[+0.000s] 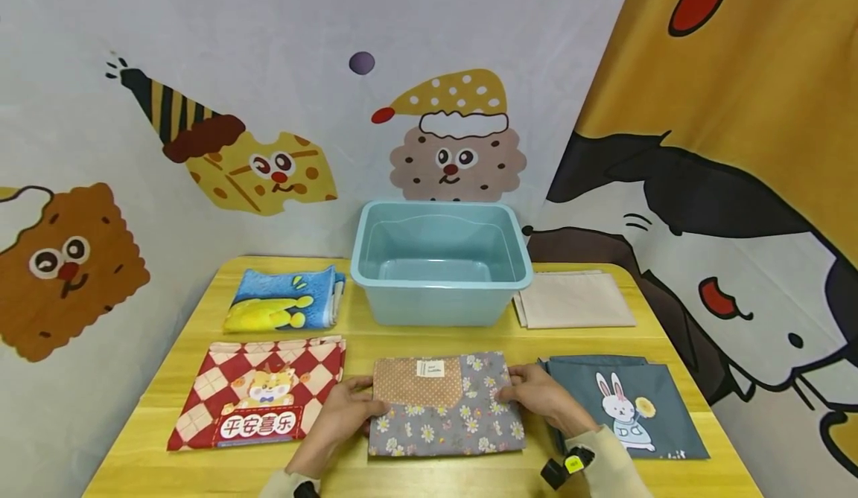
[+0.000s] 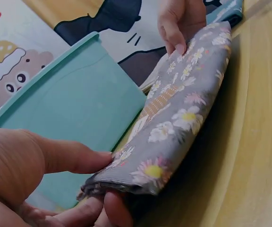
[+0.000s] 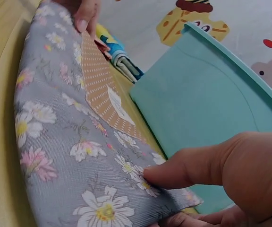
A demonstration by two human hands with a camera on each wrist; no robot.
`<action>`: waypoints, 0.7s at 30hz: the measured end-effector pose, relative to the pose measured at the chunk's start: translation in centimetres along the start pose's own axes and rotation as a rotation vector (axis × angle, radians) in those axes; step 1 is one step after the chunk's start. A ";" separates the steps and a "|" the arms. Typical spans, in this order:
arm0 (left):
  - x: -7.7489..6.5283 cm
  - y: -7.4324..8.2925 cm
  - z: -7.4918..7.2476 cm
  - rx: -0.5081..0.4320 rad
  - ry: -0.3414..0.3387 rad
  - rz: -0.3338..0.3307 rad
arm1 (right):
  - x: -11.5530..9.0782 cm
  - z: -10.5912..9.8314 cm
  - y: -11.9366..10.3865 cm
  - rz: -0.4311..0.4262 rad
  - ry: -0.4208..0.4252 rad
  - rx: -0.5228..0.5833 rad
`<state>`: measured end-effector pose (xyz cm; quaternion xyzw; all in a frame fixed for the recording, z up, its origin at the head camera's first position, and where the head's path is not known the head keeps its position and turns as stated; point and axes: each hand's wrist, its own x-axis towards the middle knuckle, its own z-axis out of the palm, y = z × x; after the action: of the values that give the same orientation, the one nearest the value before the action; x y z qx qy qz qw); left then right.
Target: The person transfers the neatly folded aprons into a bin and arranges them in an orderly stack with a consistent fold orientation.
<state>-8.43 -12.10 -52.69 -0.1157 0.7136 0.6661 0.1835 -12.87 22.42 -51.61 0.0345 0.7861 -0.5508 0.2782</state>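
Between the two hands is a folded grey cloth (image 1: 442, 427) printed with daisies, with a tan dotted patch and a small white label. My left hand (image 1: 350, 411) pinches its left edge, thumb on top and fingers beneath, as the left wrist view shows. On the opposite edge my right hand (image 1: 539, 394) grips the cloth the same way; its thumb (image 3: 188, 165) presses on the printed face in the right wrist view. The cloth lies low over the front middle of the table, its near edge casting a shadow in the left wrist view.
Behind the cloth stands a light blue plastic tub (image 1: 442, 304). A red checked folded cloth (image 1: 268, 401) and a blue-yellow folded towel (image 1: 284, 301) lie left. To the right are a dark rabbit-print cloth (image 1: 670, 409) and a beige folded cloth (image 1: 576, 301). The wooden table (image 1: 147, 438) meets a printed curtain.
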 end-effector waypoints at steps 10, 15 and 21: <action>0.3 0.0 -0.4 -0.060 -0.049 0.021 | -0.1 -0.5 0.5 0.012 -0.149 0.201; 0.2 0.1 -0.9 -0.122 -0.089 0.021 | -0.2 -0.8 0.1 -0.023 -0.241 0.288; -0.1 0.5 -1.5 -0.189 -0.147 0.044 | -0.5 -1.5 -0.5 -0.069 -0.286 0.317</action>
<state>-8.73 -13.57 -52.17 -0.0676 0.6347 0.7410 0.2088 -13.22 23.69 -50.55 -0.0276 0.6428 -0.6761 0.3590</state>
